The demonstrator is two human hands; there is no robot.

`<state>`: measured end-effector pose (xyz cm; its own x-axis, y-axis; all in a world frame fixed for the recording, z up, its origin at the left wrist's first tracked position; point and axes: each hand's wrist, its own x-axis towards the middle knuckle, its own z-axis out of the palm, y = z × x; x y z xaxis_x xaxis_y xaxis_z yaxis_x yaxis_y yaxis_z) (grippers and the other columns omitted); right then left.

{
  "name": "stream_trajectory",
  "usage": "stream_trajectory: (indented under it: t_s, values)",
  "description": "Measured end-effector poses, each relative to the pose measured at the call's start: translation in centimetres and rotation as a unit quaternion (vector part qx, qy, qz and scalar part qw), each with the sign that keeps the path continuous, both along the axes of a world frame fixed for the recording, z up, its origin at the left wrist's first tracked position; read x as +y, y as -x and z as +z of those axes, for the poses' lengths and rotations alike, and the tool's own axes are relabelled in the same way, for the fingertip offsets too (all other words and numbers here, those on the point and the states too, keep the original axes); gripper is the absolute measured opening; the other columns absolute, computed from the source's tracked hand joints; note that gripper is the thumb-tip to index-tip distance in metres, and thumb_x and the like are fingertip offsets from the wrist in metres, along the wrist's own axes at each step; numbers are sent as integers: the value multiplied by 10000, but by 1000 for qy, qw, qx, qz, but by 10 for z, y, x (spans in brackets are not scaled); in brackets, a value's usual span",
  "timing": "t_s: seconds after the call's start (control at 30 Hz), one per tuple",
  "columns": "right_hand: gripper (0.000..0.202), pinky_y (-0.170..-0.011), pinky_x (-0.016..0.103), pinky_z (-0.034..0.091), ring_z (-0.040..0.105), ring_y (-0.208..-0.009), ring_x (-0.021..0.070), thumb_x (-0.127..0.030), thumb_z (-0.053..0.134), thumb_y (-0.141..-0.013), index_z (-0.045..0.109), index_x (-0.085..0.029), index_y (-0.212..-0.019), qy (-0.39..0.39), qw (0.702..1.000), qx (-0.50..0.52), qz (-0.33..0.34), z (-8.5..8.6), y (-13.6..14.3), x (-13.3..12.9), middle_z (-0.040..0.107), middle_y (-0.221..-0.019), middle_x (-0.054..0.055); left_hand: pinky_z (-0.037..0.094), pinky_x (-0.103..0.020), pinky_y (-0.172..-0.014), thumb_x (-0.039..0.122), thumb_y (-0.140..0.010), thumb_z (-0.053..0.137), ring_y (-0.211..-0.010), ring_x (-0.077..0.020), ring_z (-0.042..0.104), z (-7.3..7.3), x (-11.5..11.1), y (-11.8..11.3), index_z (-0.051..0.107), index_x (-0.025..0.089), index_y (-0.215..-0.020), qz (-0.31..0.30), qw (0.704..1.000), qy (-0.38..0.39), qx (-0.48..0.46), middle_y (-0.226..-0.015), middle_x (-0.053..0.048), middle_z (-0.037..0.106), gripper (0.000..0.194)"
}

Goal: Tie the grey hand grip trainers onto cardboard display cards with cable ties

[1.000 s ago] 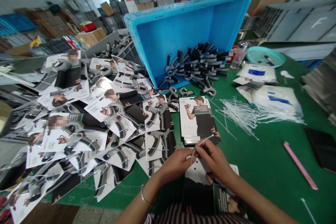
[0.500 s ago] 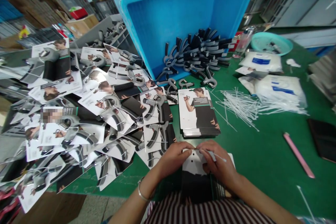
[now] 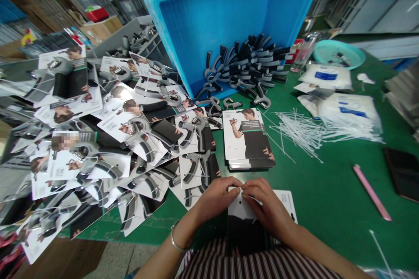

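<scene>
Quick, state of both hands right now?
Left hand: closed at the card's top edge; what it pinches is hidden.
Right hand: curled close beside it; whether closed on anything can't be told.

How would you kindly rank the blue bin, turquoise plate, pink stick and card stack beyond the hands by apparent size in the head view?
Largest to smallest:
Blue bin
Card stack
Turquoise plate (farther away, so true size unsure)
Pink stick
</scene>
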<state>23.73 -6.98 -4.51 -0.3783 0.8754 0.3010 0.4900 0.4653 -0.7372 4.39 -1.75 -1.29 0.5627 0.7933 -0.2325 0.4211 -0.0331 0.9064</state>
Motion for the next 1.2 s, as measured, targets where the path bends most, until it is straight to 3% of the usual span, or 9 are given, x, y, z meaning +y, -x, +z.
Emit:
stream_trajectory:
  t_s: [0.2,0.5,0.7,0.83,1.03,1.2]
  values:
    - [153,-901,372,449,520,-1042,215,-117,491,-943,569,-239,-992,59,998,26,-6,2,0,-4,549,-1079,71,445,-263,-840,391,-986,371,-923,-186,621,-9,-4,4,714,153,-1043,31,996,57,-58,-982,-50,708,422]
    - [136,-903,360,442,526,-1038,202,-139,483,-962,553,-247,-1007,72,995,65,2,-2,-1,-4,568,-1074,57,444,-265,-730,446,-1001,290,-790,-173,567,-24,-27,13,708,149,-1009,123,977,131,-112,-871,-50,651,513]
    - [118,-887,373,453,534,-1032,211,-154,488,-964,562,-235,-1005,75,994,74,-2,-3,0,-4,584,-1058,70,448,-240,-678,359,-846,629,-746,-150,550,-47,-40,8,674,139,-908,140,962,177,-150,-790,-12,616,233]
    - [106,-887,378,460,542,-1031,215,-164,483,-967,561,-232,-989,88,993,74,-10,-4,1,-4,587,-1063,76,456,-243,-678,280,-782,694,-734,-137,538,-59,-51,3,633,145,-912,155,947,201,-196,-760,13,592,197]
    - [97,-899,378,457,541,-1038,216,-179,484,-970,567,-227,-984,98,992,77,-13,-8,2,-5,588,-1059,76,445,-222,-653,259,-793,686,-728,-125,527,-61,-57,2,579,164,-899,186,946,181,-196,-766,28,558,178]
    - [100,-888,379,453,547,-1001,210,-170,480,-970,563,-225,-969,97,993,61,1,-8,0,-2,605,-1035,71,480,-247,-731,253,-800,690,-739,-123,560,-60,-64,7,556,176,-914,188,938,189,-220,-818,15,606,192]
